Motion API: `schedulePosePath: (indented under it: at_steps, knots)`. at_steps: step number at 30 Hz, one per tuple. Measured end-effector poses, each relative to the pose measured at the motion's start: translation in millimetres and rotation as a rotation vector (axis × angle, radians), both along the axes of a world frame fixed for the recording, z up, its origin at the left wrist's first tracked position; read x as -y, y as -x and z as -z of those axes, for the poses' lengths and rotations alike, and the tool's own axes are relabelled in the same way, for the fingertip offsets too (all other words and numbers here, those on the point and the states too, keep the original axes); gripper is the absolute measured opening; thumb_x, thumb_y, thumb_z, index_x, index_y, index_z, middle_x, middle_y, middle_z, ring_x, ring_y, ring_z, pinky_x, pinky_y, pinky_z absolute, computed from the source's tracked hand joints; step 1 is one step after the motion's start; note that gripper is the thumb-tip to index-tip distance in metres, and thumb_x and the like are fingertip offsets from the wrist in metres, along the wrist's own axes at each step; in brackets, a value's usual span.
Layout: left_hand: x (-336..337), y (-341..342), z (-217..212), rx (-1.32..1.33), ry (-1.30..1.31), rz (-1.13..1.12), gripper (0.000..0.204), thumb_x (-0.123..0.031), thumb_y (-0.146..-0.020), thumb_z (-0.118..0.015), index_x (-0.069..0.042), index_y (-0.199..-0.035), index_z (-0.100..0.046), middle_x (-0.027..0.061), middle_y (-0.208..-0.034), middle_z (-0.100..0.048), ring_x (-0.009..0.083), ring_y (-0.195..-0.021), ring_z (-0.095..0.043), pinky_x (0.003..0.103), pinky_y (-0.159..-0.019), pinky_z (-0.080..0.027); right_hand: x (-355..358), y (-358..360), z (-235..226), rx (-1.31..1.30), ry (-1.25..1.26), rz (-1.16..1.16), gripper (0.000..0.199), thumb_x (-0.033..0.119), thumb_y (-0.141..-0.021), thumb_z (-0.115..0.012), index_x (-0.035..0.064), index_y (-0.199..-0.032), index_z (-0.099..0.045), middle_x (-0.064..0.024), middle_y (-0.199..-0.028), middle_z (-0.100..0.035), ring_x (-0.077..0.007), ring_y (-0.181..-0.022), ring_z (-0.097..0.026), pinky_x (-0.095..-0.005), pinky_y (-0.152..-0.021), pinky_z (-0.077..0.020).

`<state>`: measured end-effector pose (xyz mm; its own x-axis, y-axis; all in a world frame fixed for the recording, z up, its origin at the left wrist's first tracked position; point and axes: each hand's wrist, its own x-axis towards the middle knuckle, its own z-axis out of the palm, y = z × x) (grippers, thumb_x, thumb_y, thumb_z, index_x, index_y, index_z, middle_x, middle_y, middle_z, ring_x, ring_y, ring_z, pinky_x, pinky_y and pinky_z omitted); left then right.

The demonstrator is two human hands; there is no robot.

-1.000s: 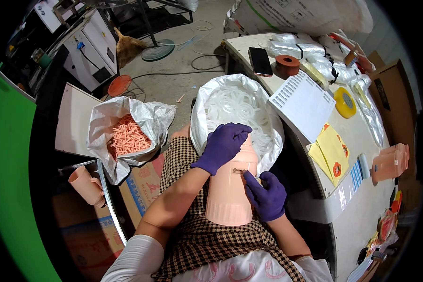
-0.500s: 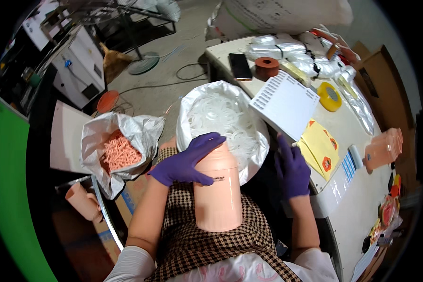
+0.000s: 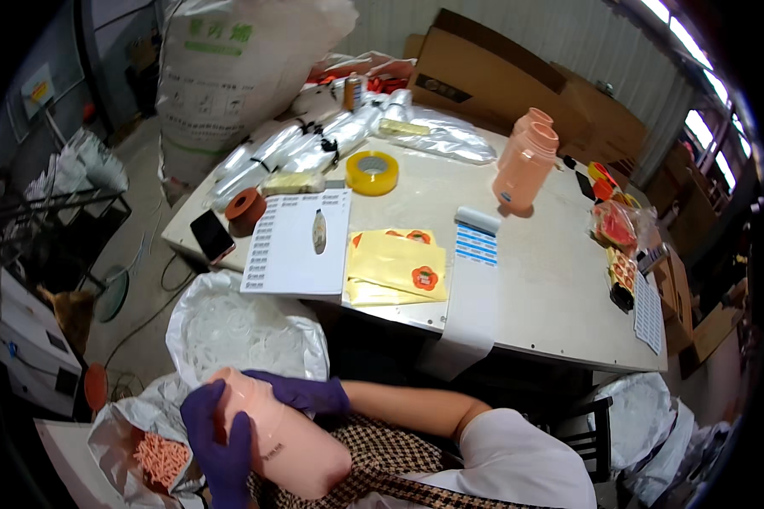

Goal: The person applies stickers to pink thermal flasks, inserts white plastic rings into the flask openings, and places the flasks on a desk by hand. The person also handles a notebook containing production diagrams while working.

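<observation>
A pink plastic bottle [image 3: 293, 450] lies tilted over my lap, its neck toward the upper left. My left hand [image 3: 221, 441], in a purple glove, is closed around the neck and shoulder from the left. The gloved right hand [image 3: 306, 394] comes across and presses against the far side of the bottle near its neck; part of its fingers is hidden behind the bottle. Just beyond the neck stands a white sack [image 3: 310, 331] of clear plastic rings [image 3: 242, 327]. Beside my left hand is another white sack [image 3: 110, 437] with small pink plastic pieces [image 3: 160, 459].
On the white table [image 3: 560, 280] lie a phone [image 3: 212, 235], brown tape roll [image 3: 245, 209], label sheets [image 3: 293, 254], yellow tape roll [image 3: 372, 172], yellow sticker sheets [image 3: 395, 267] and a blue label strip [image 3: 477, 242]. Two pink bottles [image 3: 525, 170] stand farther right. Cardboard boxes [image 3: 488, 76] are behind.
The view has swung right toward the table. My right hand has moved from the table edge to the bottle. The bottle now leans left, and my left hand still grips it.
</observation>
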<state>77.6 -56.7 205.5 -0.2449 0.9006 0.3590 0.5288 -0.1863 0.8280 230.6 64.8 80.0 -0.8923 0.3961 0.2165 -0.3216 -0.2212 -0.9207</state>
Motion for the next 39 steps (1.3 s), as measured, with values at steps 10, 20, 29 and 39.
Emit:
schedulePosePath:
  at_steps: [10, 20, 29, 39]
  knots:
    - [-31, -56, -52, 0.31, -0.586, 1.002, 0.032, -0.02, -0.053, -0.094, -0.01, -0.069, -0.068, 0.0063, -0.075, -0.068, 0.0268, -0.078, -0.063, 0.051, -0.091, -0.051, 3, -140, -28, 0.085, -0.253, 0.161, 0.071, 0.022, -0.075, -0.088, 0.0049, -0.136, -0.056, -0.0077, -0.126, -0.064, -0.0158, -0.113, -0.059, -0.0354, -0.098, -0.0491]
    - [-24, -56, 65, 0.576, -0.097, 0.34, 0.019, 0.002, -0.085, -0.059, 0.001, -0.103, -0.064, 0.0133, -0.091, -0.068, 0.0226, -0.087, -0.067, 0.036, -0.086, -0.054, 98, -407, -86, 0.026, -0.256, 2.114, 0.021, 0.024, -0.093, -0.073, 0.0118, -0.09, -0.056, 0.0038, -0.069, -0.053, -0.007, -0.053, -0.047, -0.023, -0.048, -0.0373]
    - [3, -31, 91, 0.649, 0.224, 0.058, 0.017, -0.004, -0.085, -0.066, 0.005, -0.1, -0.066, 0.0122, -0.094, -0.068, 0.0219, -0.091, -0.066, 0.034, -0.085, -0.054, -78, -534, -20, 0.373, -0.12, 2.168, 0.038, 0.016, -0.08, -0.083, 0.0048, -0.108, -0.059, -0.0061, -0.084, -0.062, -0.0184, -0.067, -0.059, -0.0378, -0.042, -0.0554]
    - [124, 98, 123, 0.627, 0.201, -0.358, 0.021, -0.014, -0.097, -0.066, -0.001, -0.113, -0.069, 0.0023, -0.101, -0.07, 0.0091, -0.086, -0.063, 0.025, -0.077, -0.051, -267, -587, 12, 1.438, -0.784, 1.574, 0.034, 0.02, -0.088, -0.075, 0.0021, -0.114, -0.064, -0.0122, -0.106, -0.067, -0.0203, -0.091, -0.063, -0.0341, -0.082, -0.053]
